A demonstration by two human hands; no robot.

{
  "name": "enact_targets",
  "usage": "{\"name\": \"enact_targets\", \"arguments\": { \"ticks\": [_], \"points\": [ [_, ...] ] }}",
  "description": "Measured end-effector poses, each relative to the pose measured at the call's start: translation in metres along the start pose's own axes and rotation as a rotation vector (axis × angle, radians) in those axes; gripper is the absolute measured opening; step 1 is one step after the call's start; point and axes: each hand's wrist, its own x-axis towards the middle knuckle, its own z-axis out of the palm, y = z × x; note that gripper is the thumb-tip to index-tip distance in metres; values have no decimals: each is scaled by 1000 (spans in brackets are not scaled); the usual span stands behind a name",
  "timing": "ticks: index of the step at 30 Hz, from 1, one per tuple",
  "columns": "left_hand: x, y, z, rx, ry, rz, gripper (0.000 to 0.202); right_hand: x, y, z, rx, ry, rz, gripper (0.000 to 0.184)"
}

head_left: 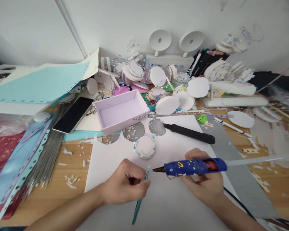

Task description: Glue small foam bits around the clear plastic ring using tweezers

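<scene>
My left hand [126, 184] is closed around a pair of teal tweezers [137, 210], whose tips point up and away from me. A tiny pale bit seems to sit at the tips, too small to name. My right hand [203, 186] grips a blue hot glue gun [192, 167], its dark nozzle pointing left, close to the tweezer tips but apart from them. A clear glue stick [255, 160] sticks out of its back end. Just beyond both hands, a round white disc [144, 146] edged with blue dots lies on the white paper sheet [115, 160].
A lilac open box [121, 112] stands behind the disc, beside a phone [73, 115]. A black pen-like tool [192, 133] lies to the right. White discs [157, 76] are heaped by a two-headed lamp [170, 59]. Wire stems [47, 160] lie at left.
</scene>
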Motion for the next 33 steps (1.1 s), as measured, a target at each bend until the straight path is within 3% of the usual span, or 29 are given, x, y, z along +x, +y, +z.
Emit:
{"name": "enact_targets", "arguments": {
  "ticks": [10,33],
  "points": [
    [2,-2,1,23,9,40,41,4,-1,1,-22,16,6,34],
    [0,0,1,8,1,-7,42,4,-3,0,-78,13,7,33]
  ]
}}
